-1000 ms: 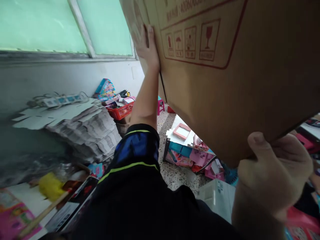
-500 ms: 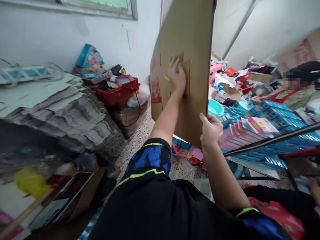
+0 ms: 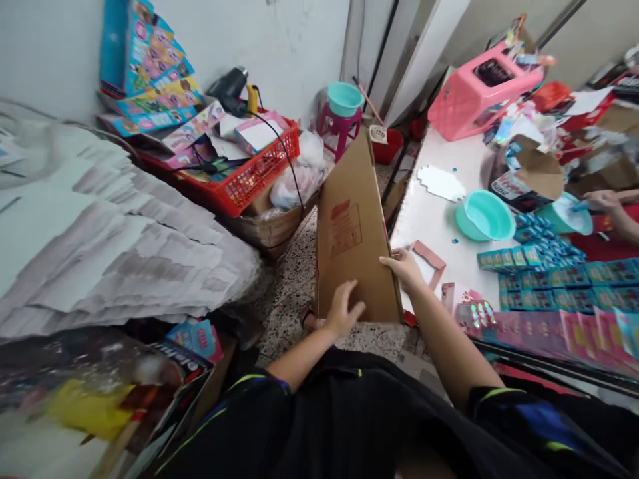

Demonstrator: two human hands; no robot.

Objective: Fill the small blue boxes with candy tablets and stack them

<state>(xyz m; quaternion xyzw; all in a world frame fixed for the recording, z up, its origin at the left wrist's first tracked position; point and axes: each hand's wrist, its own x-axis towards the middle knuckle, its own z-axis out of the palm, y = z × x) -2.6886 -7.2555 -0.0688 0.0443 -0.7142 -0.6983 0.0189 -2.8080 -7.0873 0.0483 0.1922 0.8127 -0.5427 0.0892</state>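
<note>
Carton [image 3: 344, 256] is standing aslant between basket [image 3: 252, 185] and table [image 3: 462, 153]; right hand [image 3: 405, 269] is gripping its edge, left hand [image 3: 343, 313] spread at its face, contact unclear. Apparently steadying; shifting it would be needing left support.

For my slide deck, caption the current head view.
Left hand at the face, right hand gripping the edge of a carton between a red basket and a table.

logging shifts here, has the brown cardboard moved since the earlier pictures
Yes, the brown cardboard has moved down: earlier it ran off the view's top, far above the red basket; now its top shows about level with that basket.
</note>
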